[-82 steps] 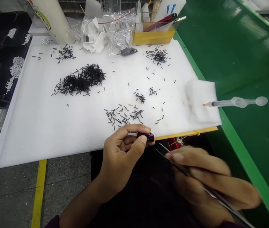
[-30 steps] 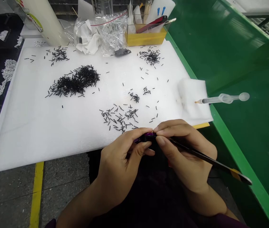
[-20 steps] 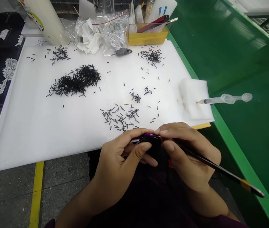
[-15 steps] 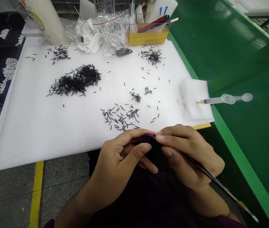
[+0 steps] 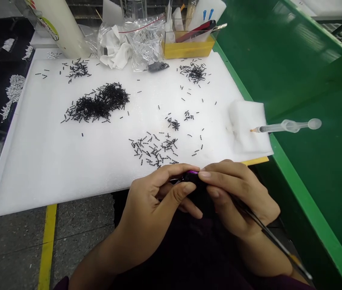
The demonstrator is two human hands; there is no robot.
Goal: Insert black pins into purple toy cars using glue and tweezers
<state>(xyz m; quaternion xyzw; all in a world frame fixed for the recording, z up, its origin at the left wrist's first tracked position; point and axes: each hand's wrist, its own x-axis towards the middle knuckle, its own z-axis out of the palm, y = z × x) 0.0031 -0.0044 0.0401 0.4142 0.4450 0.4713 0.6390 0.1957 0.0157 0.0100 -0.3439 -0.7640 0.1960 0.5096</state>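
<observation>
Close to my body, at the table's near edge, my left hand (image 5: 154, 203) pinches a small dark piece with a shiny purple edge (image 5: 192, 172) between thumb and index finger. Most of the piece is hidden by the fingers. My right hand (image 5: 240, 197) meets it from the other side, its index and middle fingertips at the purple edge. A slim metal rod-like tool with an orange band (image 5: 272, 237) is tucked in the right hand and slants down to the right. Its front end is hidden. Just beyond the hands lie scattered small black strips (image 5: 154, 149).
The white foam-topped table (image 5: 53, 173) also bears a dense heap of black strips (image 5: 98, 102). A syringe (image 5: 285, 126) rests on a foam pad (image 5: 246, 110) at right. Behind stand a yellow tool box (image 5: 189, 50), plastic bags (image 5: 147, 44) and a large bottle (image 5: 68, 32).
My right hand has shifted slightly left, and the rod's far end has swung left with it. The left hand keeps its pinch on the purple-edged piece.
</observation>
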